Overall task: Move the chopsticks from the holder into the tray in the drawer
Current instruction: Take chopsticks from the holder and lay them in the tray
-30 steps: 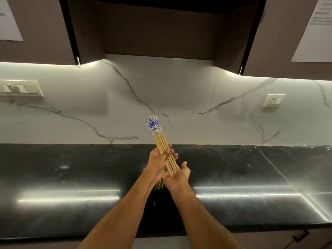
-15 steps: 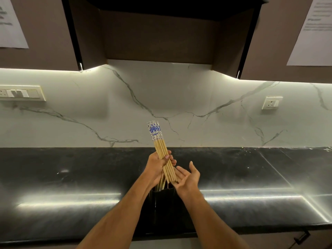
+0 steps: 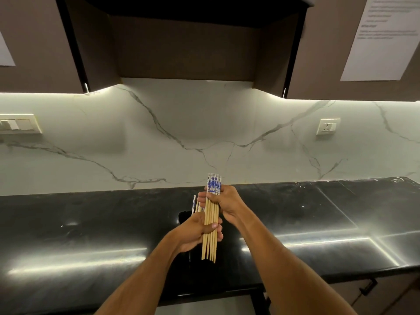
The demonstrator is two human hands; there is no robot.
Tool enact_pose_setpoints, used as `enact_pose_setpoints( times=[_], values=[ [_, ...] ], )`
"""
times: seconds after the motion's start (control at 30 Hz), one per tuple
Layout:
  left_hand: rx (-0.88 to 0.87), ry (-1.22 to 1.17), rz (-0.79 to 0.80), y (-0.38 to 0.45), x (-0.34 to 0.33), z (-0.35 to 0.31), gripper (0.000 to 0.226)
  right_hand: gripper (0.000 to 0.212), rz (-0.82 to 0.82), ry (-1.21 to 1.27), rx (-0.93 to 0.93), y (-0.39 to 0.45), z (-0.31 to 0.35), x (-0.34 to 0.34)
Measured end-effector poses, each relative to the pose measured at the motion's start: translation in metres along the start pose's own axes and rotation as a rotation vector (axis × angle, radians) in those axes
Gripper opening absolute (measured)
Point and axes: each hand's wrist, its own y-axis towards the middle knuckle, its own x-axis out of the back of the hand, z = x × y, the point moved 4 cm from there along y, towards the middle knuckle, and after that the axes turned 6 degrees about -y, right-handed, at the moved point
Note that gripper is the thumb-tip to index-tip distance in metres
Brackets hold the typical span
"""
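Now both hands, left hand (image 3: 195,233) and right hand (image 3: 228,204), grip chopsticks (image 3: 211,226) above the holder (image 3: 184,218).

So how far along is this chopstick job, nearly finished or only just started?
Early on. Done: a bundle of chopsticks is lifted clear of the black holder, tips in the air. In hand: the left hand grips the bundle low, the right hand near its blue patterned tops. Left: a few chopsticks still stand in the holder, and none has reached the tray; no open drawer or tray is in view.
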Motion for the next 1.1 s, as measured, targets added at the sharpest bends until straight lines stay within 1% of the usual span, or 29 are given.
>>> enact_pose_setpoints(
  times=[0.13,0.27,0.33,0.47,0.6,0.67,0.7,0.73,0.83,0.87,0.9,1.0,1.1],
  values=[
    [0.026,-0.005,-0.014,0.0,0.0,0.006,0.031,0.017,-0.093,0.009,-0.006,-0.002,-0.008,0.004],
    [0.02,-0.087,-0.086,0.002,0.0,0.012,0.028,0.014,-0.175,0.078,-0.045,0.002,-0.019,0.01],
    [0.023,-0.066,-0.114,0.003,-0.001,0.015,0.027,0.014,-0.205,0.094,-0.074,0.005,-0.024,0.013],
    [0.029,0.016,-0.13,0.005,-0.006,0.017,0.025,0.014,-0.233,0.121,-0.106,0.007,-0.031,0.019],
    [0.038,0.03,-0.134,0.006,-0.008,0.018,0.024,0.016,-0.227,0.131,-0.105,0.008,-0.035,0.022],
    [0.032,0.044,-0.141,0.006,-0.009,0.019,0.023,0.022,-0.23,0.1,-0.076,0.007,-0.035,0.022],
    [0.03,0.051,-0.147,0.006,-0.009,0.02,0.023,0.028,-0.23,0.074,-0.04,0.006,-0.034,0.023],
    [0.031,0.056,-0.15,0.006,-0.009,0.02,0.023,0.038,-0.225,0.045,0.008,0.005,-0.033,0.025],
    [0.045,0.059,-0.136,0.004,-0.01,0.02,0.024,0.083,-0.156,-0.044,0.161,0.002,-0.029,0.034],
    [0.051,0.055,-0.128,0.004,-0.01,0.02,0.024,0.089,-0.127,-0.079,0.197,0.001,-0.027,0.036],
    [0.056,0.051,-0.12,0.003,-0.011,0.02,0.025,0.088,-0.106,-0.114,0.228,0.0,-0.025,0.037],
    [0.067,0.036,-0.104,0.003,-0.012,0.021,0.026,0.074,-0.063,-0.174,0.281,-0.001,-0.021,0.041],
    [0.073,0.033,-0.091,0.003,-0.015,0.019,0.027,0.074,-0.032,-0.16,0.274,0.0,-0.019,0.046]
  ],
)
